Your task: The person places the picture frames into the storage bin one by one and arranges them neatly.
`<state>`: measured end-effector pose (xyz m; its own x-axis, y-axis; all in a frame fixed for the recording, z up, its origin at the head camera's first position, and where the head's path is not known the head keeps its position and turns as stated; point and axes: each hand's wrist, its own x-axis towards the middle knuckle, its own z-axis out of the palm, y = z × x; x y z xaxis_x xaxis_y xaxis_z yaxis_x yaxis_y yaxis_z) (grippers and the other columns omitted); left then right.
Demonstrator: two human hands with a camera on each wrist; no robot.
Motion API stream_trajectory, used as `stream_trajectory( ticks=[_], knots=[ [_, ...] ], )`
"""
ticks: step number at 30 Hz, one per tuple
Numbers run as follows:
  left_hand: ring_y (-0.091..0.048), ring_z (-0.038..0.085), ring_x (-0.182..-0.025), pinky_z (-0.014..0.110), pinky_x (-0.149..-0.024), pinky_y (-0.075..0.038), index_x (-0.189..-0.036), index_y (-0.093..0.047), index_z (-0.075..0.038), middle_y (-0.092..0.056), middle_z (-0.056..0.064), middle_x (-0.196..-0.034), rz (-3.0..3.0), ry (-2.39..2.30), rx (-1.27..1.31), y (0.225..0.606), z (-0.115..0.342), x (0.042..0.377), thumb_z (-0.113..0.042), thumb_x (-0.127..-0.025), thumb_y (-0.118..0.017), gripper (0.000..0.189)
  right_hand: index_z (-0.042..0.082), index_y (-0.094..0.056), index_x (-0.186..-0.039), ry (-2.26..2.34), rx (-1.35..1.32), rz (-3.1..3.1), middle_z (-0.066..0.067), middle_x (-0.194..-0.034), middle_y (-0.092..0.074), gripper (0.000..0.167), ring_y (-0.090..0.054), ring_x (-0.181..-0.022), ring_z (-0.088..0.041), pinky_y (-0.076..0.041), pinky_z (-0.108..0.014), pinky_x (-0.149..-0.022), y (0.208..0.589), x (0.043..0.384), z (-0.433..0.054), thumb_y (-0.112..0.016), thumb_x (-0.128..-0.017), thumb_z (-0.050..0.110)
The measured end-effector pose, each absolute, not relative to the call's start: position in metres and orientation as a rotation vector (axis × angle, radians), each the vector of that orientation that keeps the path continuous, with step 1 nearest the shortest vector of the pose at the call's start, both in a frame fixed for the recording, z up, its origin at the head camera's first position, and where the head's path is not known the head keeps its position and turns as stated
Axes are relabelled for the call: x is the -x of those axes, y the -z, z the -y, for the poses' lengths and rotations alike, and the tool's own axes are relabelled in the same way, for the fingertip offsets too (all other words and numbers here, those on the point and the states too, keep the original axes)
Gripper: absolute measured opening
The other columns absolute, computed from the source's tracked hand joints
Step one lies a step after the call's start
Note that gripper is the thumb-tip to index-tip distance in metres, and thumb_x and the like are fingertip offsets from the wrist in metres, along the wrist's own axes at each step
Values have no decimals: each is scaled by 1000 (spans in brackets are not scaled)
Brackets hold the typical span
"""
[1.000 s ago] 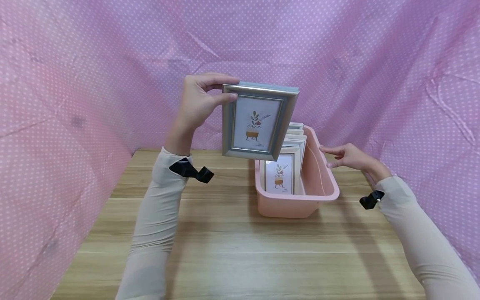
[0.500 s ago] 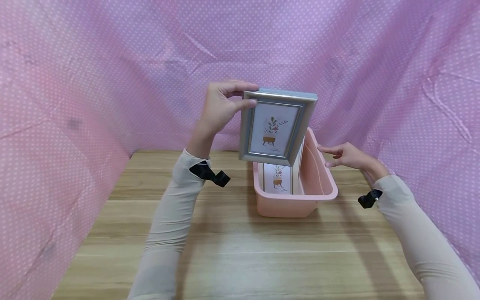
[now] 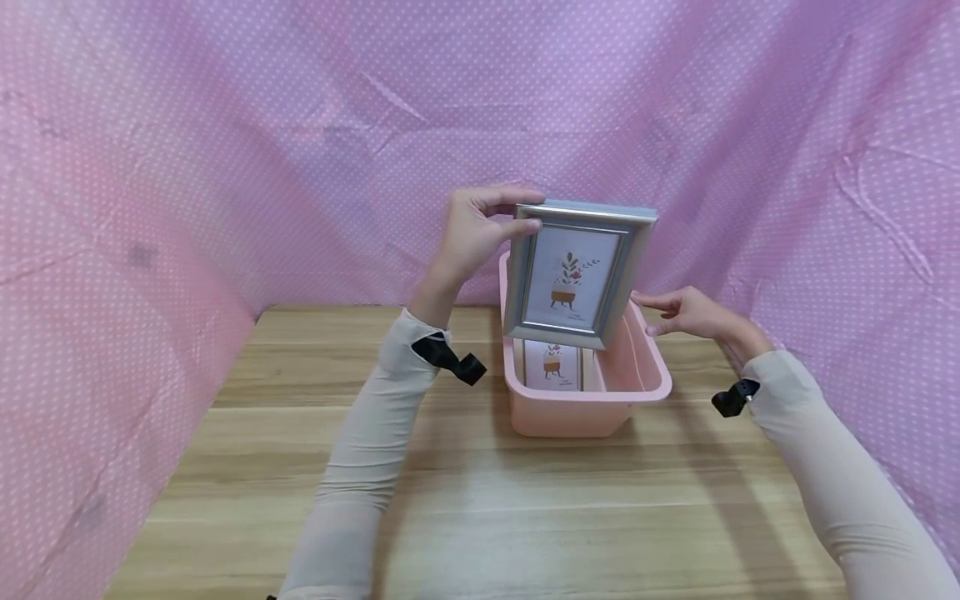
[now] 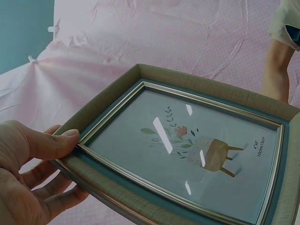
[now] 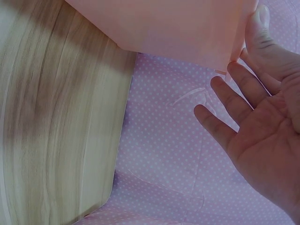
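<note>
My left hand pinches the upper left corner of a grey-blue picture frame, thumb on the front and fingers behind. The frame shows a potted-plant print and is held tilted over a pink plastic bin, overlapping its far part in the head view. Silvery inner trim and a glossy pane show in the left wrist view. Below it, another picture frame with a similar print stands inside the bin. My right hand touches the bin's right rim with thumb and index finger; its other fingers are extended in the right wrist view.
The bin stands on a wood-grain table towards the back. Pink polka-dot cloth hangs behind and at both sides. A black strap with a small device sits on the left wrist, and another on the right.
My left hand has carried the picture frame right and downward, from the bin's left to over it, covering more frames inside. My right hand stays at the rim.
</note>
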<state>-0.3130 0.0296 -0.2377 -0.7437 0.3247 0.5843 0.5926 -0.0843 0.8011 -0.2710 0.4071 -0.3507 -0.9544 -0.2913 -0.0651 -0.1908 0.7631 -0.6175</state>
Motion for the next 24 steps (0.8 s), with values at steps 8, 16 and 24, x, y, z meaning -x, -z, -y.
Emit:
stream_trajectory(
  ticks=[8,16,24],
  knots=[
    [-73,22,-95,33,-88,-60,-105,-76,5,-77,20,-107,1990,1935,1020,250,-40,312,7,-80,-81,26,-9,-48,-143,947,306,-2776,-25,-146,-49,65,-49,-130,-57,-42,-65,-110,350,272,-409,-78,-90,13],
    [-73,24,-97,29,-85,-60,-106,-76,3,-77,18,-110,2045,1947,993,257,-46,313,4,-81,-82,26,-10,-50,-141,974,310,-2781,-27,-145,-50,60,-47,-136,-50,-43,-57,-112,351,274,-408,-76,-90,10],
    [-73,16,-86,22,-71,-58,-108,-77,1,-78,15,-107,2129,2012,960,272,-48,317,2,-81,-83,27,-12,-50,-139,974,311,-2789,-29,-143,-50,60,-46,-136,-50,-44,-58,-111,352,273,-407,-77,-89,7]
  ],
)
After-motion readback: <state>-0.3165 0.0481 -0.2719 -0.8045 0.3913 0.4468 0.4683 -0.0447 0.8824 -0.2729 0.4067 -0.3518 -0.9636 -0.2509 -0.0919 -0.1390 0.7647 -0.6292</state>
